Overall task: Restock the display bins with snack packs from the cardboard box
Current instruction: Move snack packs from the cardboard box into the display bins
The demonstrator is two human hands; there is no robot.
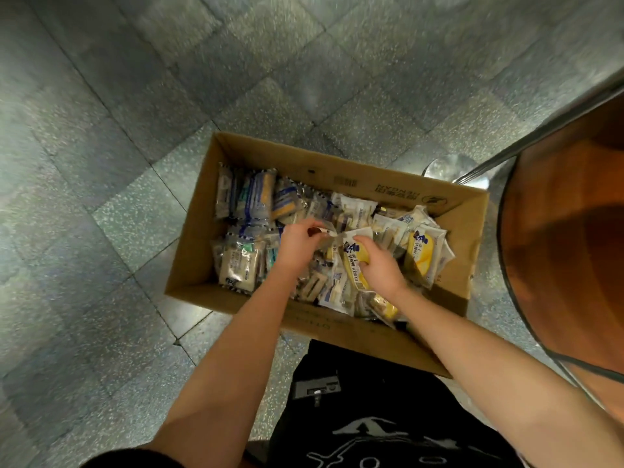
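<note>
The left hand (297, 246) is pinching a clear snack pack (332, 240) and the right hand (380, 266) is gripping a yellow snack pack (351, 264) inside the cardboard box (199, 244), mid-frame.

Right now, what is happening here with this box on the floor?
A person bends over an open cardboard box that stands on the tiled floor and is full of wrapped snack packs. Both bare hands are inside it. The left hand pinches the edge of a small clear pack, and the right hand grips a yellow snack pack on the pile. Neither pack is out of the box yet.
</note>
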